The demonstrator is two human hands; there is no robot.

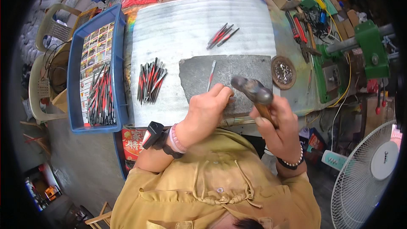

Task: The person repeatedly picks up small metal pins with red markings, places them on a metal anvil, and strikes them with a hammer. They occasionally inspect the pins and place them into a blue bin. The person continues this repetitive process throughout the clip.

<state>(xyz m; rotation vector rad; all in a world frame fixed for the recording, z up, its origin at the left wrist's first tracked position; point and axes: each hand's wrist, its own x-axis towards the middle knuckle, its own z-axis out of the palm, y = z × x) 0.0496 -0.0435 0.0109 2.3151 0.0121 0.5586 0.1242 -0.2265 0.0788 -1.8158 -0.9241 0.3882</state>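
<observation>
My right hand (277, 123) is wrapped round the wooden handle of a hammer (253, 90). Its dark metal head hangs over a grey slab (248, 65). Left of the hammer head, my left hand (207, 106) is closed over the slab's near edge, thumb and forefinger pinched together. What those fingers hold is hidden. One slim silver rod with a red band (211, 75) is on the slab, its near end running up to the left hand's knuckles. Several similar black-and-red rods (150, 80) form a pile to the left, and a smaller group (222, 36) sits beyond the slab.
A white foam sheet (169, 25) covers the table. At left stands a blue crate (74, 85) with many rods. A round brown dish (283, 73) of small metal pieces, red-handled pliers (296, 27) and a green press (366, 48) are at right. A fan (364, 174) stands near right.
</observation>
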